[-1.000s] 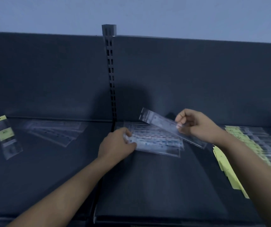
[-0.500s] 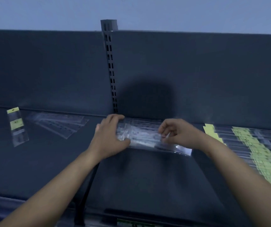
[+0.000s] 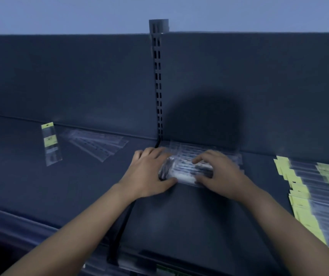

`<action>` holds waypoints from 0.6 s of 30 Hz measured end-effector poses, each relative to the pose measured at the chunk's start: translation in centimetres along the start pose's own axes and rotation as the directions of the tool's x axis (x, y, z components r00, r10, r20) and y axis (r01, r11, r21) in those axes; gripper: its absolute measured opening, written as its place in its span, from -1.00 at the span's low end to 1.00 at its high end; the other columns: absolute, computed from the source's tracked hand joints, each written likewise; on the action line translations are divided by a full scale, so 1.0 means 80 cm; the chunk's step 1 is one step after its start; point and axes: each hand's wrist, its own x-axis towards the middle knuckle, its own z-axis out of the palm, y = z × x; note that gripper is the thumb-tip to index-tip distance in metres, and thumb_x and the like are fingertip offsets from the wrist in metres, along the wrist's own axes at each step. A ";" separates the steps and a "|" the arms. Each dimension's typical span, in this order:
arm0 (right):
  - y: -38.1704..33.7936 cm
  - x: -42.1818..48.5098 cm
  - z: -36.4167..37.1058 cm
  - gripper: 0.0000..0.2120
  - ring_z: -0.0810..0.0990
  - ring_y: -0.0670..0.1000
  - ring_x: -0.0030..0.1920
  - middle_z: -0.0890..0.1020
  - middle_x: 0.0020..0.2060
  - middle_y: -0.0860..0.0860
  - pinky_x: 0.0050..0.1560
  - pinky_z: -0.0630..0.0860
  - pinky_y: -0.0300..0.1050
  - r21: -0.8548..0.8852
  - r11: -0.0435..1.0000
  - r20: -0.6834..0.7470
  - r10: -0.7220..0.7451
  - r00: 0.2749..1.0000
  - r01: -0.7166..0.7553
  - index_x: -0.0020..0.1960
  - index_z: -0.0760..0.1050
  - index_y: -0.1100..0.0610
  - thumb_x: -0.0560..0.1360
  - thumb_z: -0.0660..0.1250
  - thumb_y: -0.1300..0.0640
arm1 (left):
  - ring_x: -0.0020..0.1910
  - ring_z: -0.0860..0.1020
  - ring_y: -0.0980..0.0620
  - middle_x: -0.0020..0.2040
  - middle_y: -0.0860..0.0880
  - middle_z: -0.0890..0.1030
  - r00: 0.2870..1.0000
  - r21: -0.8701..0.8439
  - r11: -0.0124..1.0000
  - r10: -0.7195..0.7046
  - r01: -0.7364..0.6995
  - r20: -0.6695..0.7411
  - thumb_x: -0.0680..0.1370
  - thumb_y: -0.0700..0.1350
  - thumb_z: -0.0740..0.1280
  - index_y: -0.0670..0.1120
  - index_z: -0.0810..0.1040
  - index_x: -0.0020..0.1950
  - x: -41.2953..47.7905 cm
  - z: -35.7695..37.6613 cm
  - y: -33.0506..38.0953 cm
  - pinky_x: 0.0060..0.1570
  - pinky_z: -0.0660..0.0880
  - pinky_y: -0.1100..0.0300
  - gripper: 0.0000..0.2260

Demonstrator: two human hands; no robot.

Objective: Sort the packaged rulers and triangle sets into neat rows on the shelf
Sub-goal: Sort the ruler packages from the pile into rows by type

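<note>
A stack of clear packaged rulers (image 3: 185, 168) lies on the dark shelf (image 3: 189, 216) against the back panel, just right of the slotted upright. My left hand (image 3: 149, 172) grips the stack's left end, thumb under its front edge and fingers on top. My right hand (image 3: 217, 174) presses on the stack's right half, fingers spread over the top packet and thumb at the front edge. A second loose fan of clear ruler packets (image 3: 98, 144) lies to the left. At the right, a long overlapping row of packets with yellow headers (image 3: 307, 188) runs toward the front.
A single packet with a yellow header (image 3: 50, 142) lies at the far left of the shelf. The slotted upright (image 3: 157, 86) divides the back panel (image 3: 259, 86). The shelf's front edge (image 3: 159, 263) runs along the bottom.
My right hand brought the lifted ruler packet down onto the stack and now rests flat on it. My left hand slid onto the stack's left end. The view shifted left and closer.
</note>
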 end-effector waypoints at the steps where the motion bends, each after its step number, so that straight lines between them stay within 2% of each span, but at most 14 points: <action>1: -0.007 0.005 -0.001 -0.68 0.44 -0.03 0.15 0.53 0.12 -0.05 0.18 0.34 -0.17 -0.025 1.000 -0.003 -0.009 1.000 0.009 0.15 0.51 0.03 0.41 0.41 0.08 | 0.45 0.17 0.08 0.51 0.10 0.24 1.000 0.014 1.000 0.000 0.000 0.000 0.47 0.34 0.22 0.09 0.25 0.49 0.001 -0.003 -0.006 0.36 -0.01 0.15 -0.35; 6: -0.060 0.052 0.005 -0.57 0.42 0.01 0.25 0.46 0.24 -0.04 0.27 0.36 -0.01 -0.121 0.992 0.016 -0.019 1.000 0.020 0.32 0.40 0.02 0.48 0.34 0.01 | 0.48 0.14 0.05 0.54 0.05 0.20 0.998 0.066 0.996 -0.049 0.052 -0.033 0.48 0.39 0.12 0.06 0.20 0.53 0.004 -0.031 -0.064 0.40 -0.02 0.11 -0.30; 12: -0.151 0.137 0.078 -0.65 0.46 -0.04 0.22 0.49 0.22 -0.07 0.23 0.41 -0.10 -0.097 0.995 -0.025 -0.030 0.999 0.027 0.32 0.41 0.02 0.55 0.25 0.01 | 0.39 0.30 0.02 0.44 0.08 0.37 0.999 0.185 0.982 -0.043 0.043 -0.005 0.51 0.34 0.13 0.05 0.29 0.47 -0.004 -0.059 -0.211 0.33 0.12 0.07 -0.38; 18: -0.225 0.232 0.162 -0.59 0.45 0.00 0.27 0.45 0.33 -0.04 0.28 0.38 -0.10 -0.104 0.990 0.040 0.101 0.994 -0.096 0.42 0.33 0.05 0.60 0.16 -0.02 | 0.41 0.29 0.02 0.46 0.06 0.36 0.989 0.178 0.984 -0.051 0.026 0.137 0.60 0.20 0.05 0.06 0.24 0.50 -0.006 -0.074 -0.361 0.35 0.10 0.07 -0.51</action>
